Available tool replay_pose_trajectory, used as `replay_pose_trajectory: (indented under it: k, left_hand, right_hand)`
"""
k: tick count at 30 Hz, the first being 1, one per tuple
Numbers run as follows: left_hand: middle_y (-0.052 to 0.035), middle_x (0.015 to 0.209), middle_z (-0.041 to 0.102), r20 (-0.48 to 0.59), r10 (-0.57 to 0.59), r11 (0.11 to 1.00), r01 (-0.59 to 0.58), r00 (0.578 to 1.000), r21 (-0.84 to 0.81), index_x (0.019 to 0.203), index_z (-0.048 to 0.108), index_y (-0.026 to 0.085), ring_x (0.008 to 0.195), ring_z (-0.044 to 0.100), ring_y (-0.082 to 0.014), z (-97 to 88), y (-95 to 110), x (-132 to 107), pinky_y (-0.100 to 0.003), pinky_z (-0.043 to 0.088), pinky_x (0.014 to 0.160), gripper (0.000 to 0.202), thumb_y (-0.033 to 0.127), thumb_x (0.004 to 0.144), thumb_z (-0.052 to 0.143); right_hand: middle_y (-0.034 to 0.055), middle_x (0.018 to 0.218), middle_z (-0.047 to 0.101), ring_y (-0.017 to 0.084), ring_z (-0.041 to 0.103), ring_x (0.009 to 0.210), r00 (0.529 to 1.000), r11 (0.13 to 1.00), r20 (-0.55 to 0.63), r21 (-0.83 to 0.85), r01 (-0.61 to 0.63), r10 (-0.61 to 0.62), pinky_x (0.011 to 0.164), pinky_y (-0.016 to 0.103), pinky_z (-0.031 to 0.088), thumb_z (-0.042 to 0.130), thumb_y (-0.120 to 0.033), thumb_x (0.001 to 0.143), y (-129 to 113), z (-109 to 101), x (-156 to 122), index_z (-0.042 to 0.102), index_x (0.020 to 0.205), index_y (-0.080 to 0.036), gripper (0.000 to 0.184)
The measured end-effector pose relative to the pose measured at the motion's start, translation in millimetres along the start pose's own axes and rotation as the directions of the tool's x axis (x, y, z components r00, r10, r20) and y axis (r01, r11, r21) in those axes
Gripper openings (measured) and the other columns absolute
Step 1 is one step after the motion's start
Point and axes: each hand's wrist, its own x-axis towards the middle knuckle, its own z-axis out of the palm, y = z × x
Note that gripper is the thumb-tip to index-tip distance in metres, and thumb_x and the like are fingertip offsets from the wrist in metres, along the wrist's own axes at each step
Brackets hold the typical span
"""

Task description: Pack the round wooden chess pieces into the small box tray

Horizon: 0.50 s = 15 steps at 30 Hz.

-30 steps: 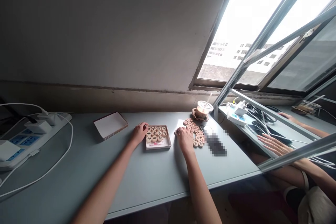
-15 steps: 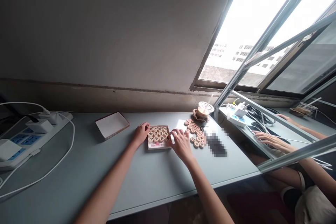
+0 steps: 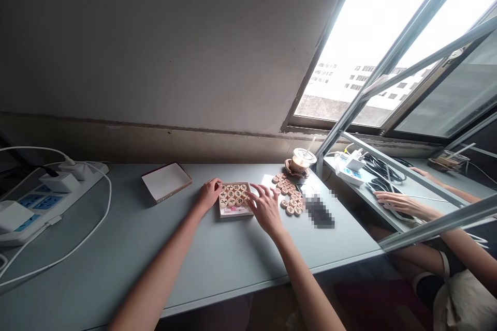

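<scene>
Box [image 3: 236, 215]: lay between your hands.
Left hand [image 3: 210, 193]: curled at left edge, grip unclear.
Right hand [image 3: 266, 208]: spread over right edge, gripped nothing.

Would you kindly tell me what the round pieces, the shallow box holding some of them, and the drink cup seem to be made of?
Round pieces: probably smooth wood, evenly tan. Shallow box: likely matte cardboard, thin pale walls. Drink cup: apparently clear, glossy plastic; brown shows through.

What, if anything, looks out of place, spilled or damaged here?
Only the pixelated patch on the desk stands out: its coarse blocks hide whatever lies right of the loose discs. The drink cup stands upright; no spill shows.
</scene>
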Motion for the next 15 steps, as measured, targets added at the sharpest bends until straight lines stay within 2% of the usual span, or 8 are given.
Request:
replay_pose_trajectory:
  k: [2, 5, 11, 15]
  left_hand:
    - [-0.0064, 0.091, 0.070, -0.006, 0.004, 1.000, -0.004, 1.000, 0.001, 0.088, 0.063, 0.020, 0.083, 0.064, -0.0194, 0.3, -0.5, 0.1, -0.028, 0.046, 0.073, 0.017, 0.021, 0.085, 0.047]
    - [-0.0065, 0.090, 0.071, 0.000, 0.000, 1.000, 0.000, 1.000, 0.003, 0.088, 0.063, 0.020, 0.082, 0.064, -0.0191, 0.4, -1.0, -0.2, -0.027, 0.046, 0.071, 0.017, 0.020, 0.085, 0.047]
    - [-0.0074, 0.092, 0.070, 0.005, -0.002, 1.000, 0.002, 1.000, 0.008, 0.089, 0.063, 0.019, 0.082, 0.064, -0.0196, 0.0, -0.6, -0.2, -0.027, 0.045, 0.069, 0.016, 0.020, 0.085, 0.047]
    - [-0.0072, 0.092, 0.070, 0.007, 0.003, 1.000, -0.004, 1.000, 0.010, 0.088, 0.063, 0.019, 0.084, 0.063, -0.0199, 0.0, -0.2, 0.1, -0.027, 0.045, 0.071, 0.016, 0.020, 0.085, 0.047]
  right_hand:
    - [0.0036, 0.136, 0.051, 0.026, 0.041, 0.126, 0.999, 0.998, 0.022, -0.024, 0.050, -0.049, 0.108, 0.051, 0.018, 0.042, -0.034, 0.095, 1.5, 2.2, 2.0, 0.064, 0.111, -0.031, 0.028]
    - [0.0047, 0.138, 0.050, 0.026, 0.038, 0.130, 0.998, 0.997, 0.037, -0.060, 0.045, -0.043, 0.110, 0.054, 0.012, 0.039, -0.036, 0.096, 4.6, 4.9, 1.7, 0.065, 0.110, -0.029, 0.031]
    - [0.0046, 0.148, 0.037, 0.025, 0.027, 0.138, 0.997, 0.999, 0.066, -0.027, 0.040, -0.038, 0.111, 0.058, 0.009, 0.033, -0.038, 0.098, 8.6, 11.2, 4.5, 0.053, 0.128, -0.031, 0.037]
    - [0.0050, 0.149, 0.035, 0.027, 0.022, 0.140, 0.991, 0.999, 0.124, -0.015, 0.045, -0.043, 0.109, 0.064, 0.005, 0.032, -0.045, 0.097, 11.3, 15.3, 12.3, 0.052, 0.129, -0.031, 0.040]
